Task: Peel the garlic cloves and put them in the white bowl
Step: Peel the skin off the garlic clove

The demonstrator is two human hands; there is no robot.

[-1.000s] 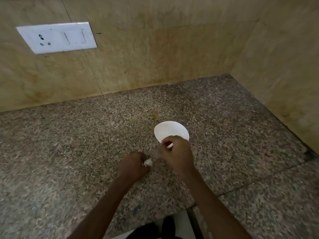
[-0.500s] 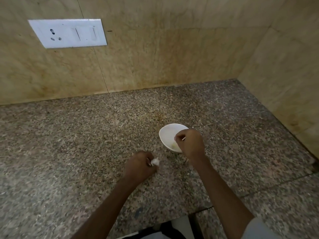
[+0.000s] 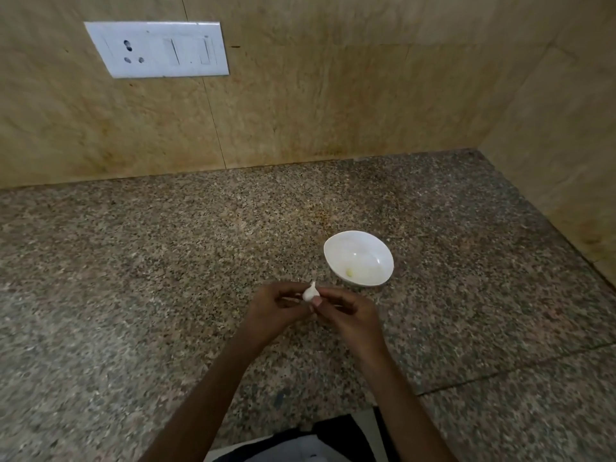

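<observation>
We hold a small white garlic clove (image 3: 310, 292) between our left hand (image 3: 275, 306) and right hand (image 3: 346, 313). Both pinch it, just beside the round white bowl (image 3: 383, 255)

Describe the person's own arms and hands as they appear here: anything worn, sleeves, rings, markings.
Both forearms are bare up to the bottom edge of the frame; no sleeves show in this view. The left hand and right hand wear no gloves, and no rings, watch or bracelets are visible. No markings can be made out. Both hands are bare-fingered.
</observation>
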